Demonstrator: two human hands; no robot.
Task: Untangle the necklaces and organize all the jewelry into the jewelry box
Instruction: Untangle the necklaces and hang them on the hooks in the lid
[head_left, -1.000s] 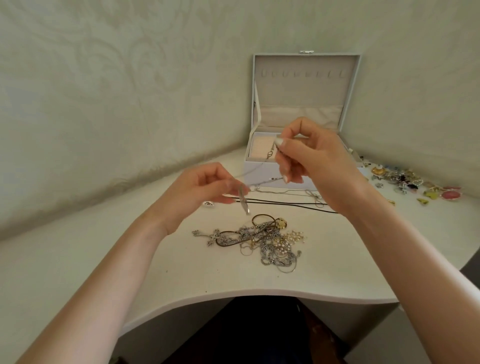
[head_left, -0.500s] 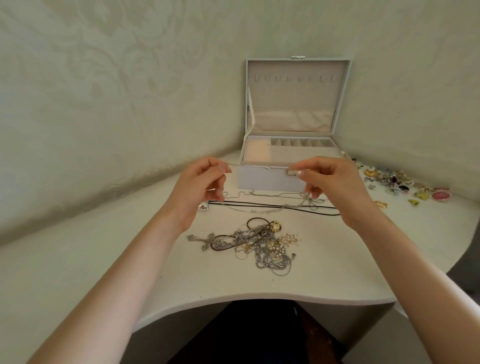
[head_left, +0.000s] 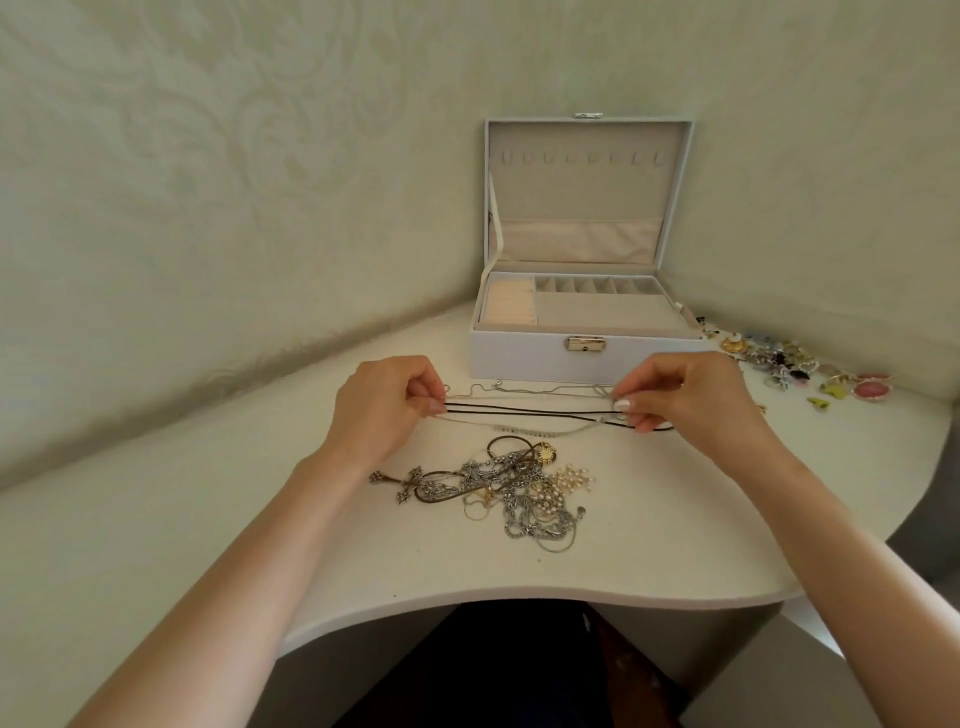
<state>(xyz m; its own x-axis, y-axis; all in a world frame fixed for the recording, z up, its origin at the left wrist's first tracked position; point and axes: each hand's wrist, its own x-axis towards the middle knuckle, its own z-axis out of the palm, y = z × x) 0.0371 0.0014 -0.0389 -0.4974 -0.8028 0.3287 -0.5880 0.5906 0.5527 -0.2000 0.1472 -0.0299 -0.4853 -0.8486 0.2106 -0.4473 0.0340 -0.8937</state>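
– So, where are the two hands?
– Low over the table (head_left: 249, 525), well apart. The left hand (head_left: 384, 410) and the right hand (head_left: 685, 400) each pinch one end of a thin pale chain (head_left: 519, 429) between thumb and fingertips, with the other fingers curled. The chain runs between them and sags slightly toward the person. I cannot tell whether it touches the table.
– Has that changed?
– Yes. A second ago both hands were raised and close together in front of the jewelry box, and the right one hid its front. Now they have dropped and spread, and the chain is drawn out almost straight.
– What else lies between the hands?
– A black cord (head_left: 519, 410) lies flat on the table, just beyond the pale chain, passing both sets of fingertips. Whether the fingers touch it too is unclear. Farther out lies another fine silver chain (head_left: 545, 391).
– And the box?
– The jewelry box (head_left: 519, 358) stands just beyond the hands, nearer the right one. Its lid (head_left: 587, 182) is upright, and its brass clasp (head_left: 585, 343) is now in plain view.
– The rest of the jewelry?
– A tangle of necklaces (head_left: 514, 488) lies on the near side of the hands, between the forearms, unmoved. Some colourful small pieces (head_left: 795, 364) are scattered beyond the right hand, on its outer side.
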